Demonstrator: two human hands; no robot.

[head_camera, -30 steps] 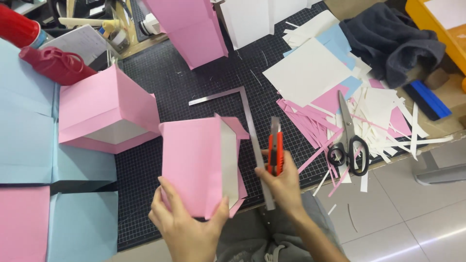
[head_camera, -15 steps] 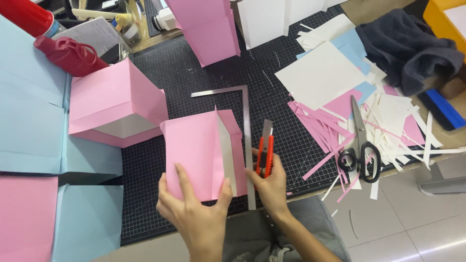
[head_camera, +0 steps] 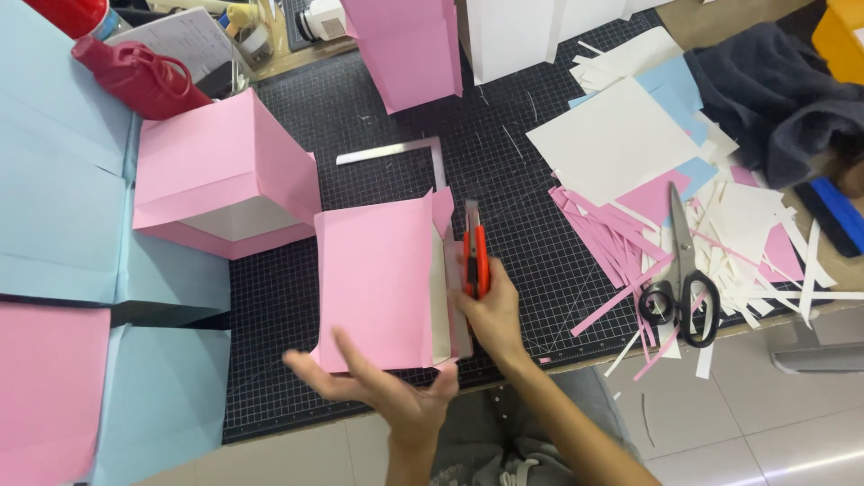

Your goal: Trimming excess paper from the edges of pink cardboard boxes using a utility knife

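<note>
On the black cutting mat [head_camera: 540, 171], the right hand [head_camera: 490, 310] is gripping a red utility knife [head_camera: 476, 256] beside the metal square ruler [head_camera: 439, 180]. Just left, the left hand [head_camera: 387, 387] is lying open, fingers spread, touching the near edge of the pink folded paper box [head_camera: 378, 279].

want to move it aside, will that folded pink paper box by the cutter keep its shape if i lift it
The pink paper box looks like thin folded sheet, so probably light and flexible. Its flap edges look loose, so it may sag or unfold. The left hand supports it from below.

The folded pink box [head_camera: 378, 279] is made of matt paper. The L-shaped steel ruler [head_camera: 438, 171] is seen as brushed metal, and the orange-handled utility knife [head_camera: 475, 256] as glossy plastic.
</note>
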